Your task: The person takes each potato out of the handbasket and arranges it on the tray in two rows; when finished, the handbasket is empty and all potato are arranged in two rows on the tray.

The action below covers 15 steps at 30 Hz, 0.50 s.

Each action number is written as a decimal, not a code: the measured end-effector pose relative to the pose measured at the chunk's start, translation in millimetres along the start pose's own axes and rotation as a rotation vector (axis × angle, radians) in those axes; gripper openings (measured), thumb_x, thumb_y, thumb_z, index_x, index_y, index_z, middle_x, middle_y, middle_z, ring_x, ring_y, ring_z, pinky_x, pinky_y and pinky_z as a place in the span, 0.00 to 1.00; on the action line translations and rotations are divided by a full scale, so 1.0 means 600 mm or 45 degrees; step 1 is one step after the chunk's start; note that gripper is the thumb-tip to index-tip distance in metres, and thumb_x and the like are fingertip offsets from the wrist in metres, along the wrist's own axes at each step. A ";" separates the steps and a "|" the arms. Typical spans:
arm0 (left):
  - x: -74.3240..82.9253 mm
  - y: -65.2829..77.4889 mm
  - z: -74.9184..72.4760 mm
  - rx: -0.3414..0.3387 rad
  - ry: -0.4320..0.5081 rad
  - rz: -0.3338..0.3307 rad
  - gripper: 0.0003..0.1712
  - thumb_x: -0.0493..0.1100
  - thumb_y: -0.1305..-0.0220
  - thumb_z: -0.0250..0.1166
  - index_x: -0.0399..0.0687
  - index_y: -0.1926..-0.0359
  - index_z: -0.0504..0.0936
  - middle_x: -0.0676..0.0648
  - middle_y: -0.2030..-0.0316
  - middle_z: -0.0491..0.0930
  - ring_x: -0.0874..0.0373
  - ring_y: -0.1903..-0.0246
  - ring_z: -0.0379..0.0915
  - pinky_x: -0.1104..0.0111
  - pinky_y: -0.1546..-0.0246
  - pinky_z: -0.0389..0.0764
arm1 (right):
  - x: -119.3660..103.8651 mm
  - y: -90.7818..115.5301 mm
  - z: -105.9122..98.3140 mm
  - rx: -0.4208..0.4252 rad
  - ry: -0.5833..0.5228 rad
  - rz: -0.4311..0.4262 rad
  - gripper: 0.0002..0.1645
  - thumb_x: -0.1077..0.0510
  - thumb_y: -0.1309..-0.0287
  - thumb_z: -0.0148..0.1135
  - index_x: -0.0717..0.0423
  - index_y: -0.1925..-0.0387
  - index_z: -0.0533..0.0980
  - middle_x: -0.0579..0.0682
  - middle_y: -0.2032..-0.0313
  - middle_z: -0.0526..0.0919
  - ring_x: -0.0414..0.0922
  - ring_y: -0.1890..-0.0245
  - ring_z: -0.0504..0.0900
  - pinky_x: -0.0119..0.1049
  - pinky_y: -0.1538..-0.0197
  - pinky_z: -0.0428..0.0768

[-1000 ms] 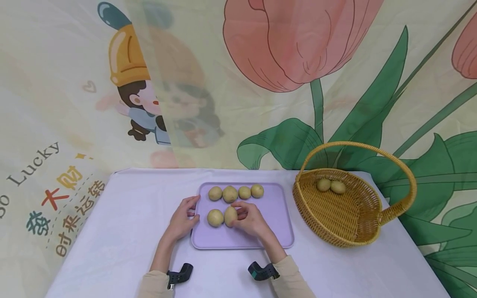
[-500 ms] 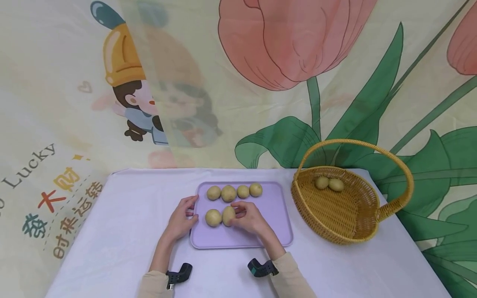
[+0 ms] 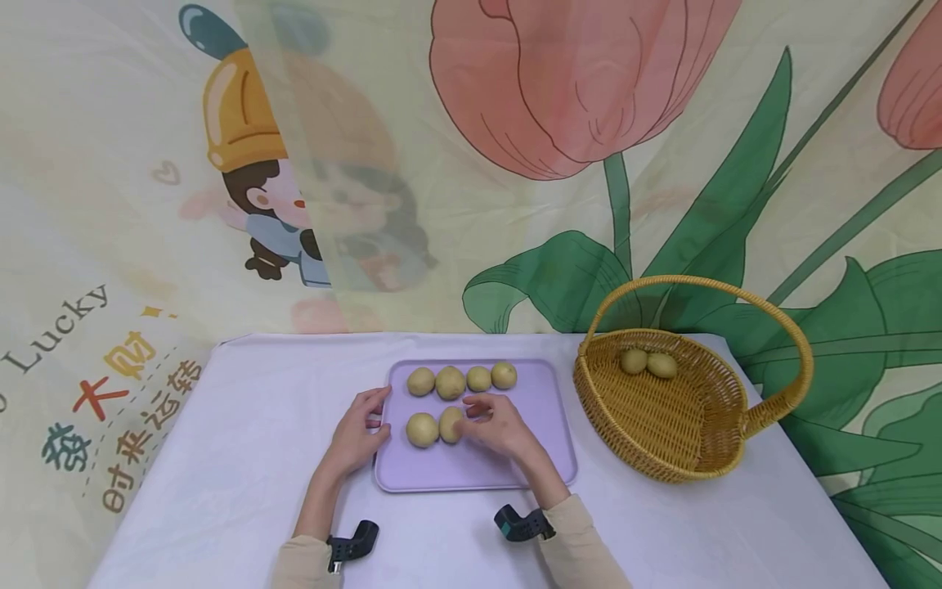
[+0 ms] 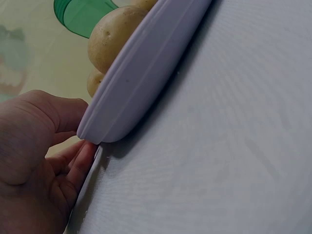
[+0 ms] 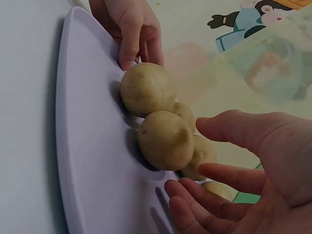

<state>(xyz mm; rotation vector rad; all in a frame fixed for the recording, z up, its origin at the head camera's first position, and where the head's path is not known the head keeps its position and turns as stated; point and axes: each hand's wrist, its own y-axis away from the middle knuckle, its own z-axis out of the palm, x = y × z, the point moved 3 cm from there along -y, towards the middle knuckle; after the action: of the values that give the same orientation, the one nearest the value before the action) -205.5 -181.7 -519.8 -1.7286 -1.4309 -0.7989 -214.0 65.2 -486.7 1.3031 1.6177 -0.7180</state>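
Observation:
On the lilac tray (image 3: 500, 458) several potatoes lie in two rows. The front row holds a round potato (image 3: 423, 429) and, touching it, an oval potato (image 3: 451, 424). My right hand (image 3: 500, 425) is just right of the oval potato, its thumb and fingers spread apart with nothing between them. In the right wrist view a gap shows between the fingertips (image 5: 207, 124) and the near potato (image 5: 165, 140). At the tray's left edge my left hand (image 3: 359, 433) holds the rim, with thumb (image 4: 73, 112) at the lip and fingers low against the side.
Behind the front pair stands a back row of potatoes (image 3: 450, 382). To the right of the tray is a wicker basket (image 3: 662, 425) with a tall arched handle and two potatoes (image 3: 648, 362) inside. A white cloth (image 3: 280, 393) covers the table, before a printed curtain (image 3: 412, 319).
My right hand has let go of the oval potato, and its fingers have opened and drawn slightly right. The left hand stays at the tray's edge. The head view has shifted a little.

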 end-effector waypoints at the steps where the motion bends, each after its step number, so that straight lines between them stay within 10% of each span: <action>1: 0.000 0.000 0.000 -0.002 -0.002 -0.002 0.36 0.24 0.47 0.62 0.30 0.34 0.70 0.34 0.39 0.69 0.45 0.53 0.74 0.63 0.52 0.82 | 0.000 0.001 -0.004 0.010 0.002 0.004 0.28 0.60 0.49 0.70 0.69 0.46 0.78 0.60 0.58 0.84 0.52 0.59 0.84 0.38 0.57 0.84; 15: 0.002 0.001 0.001 -0.004 -0.013 -0.006 0.35 0.24 0.47 0.63 0.30 0.34 0.70 0.34 0.39 0.69 0.44 0.51 0.73 0.61 0.51 0.82 | -0.018 0.014 -0.105 0.219 0.028 -0.035 0.24 0.61 0.43 0.67 0.69 0.46 0.78 0.62 0.55 0.84 0.54 0.60 0.84 0.40 0.59 0.85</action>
<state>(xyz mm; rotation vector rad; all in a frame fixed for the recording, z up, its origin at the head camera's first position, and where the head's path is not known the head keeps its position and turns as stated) -204.4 -180.7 -519.1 -1.7343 -1.4416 -0.7963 -223.7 117.2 -450.1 1.4176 1.6230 -0.8783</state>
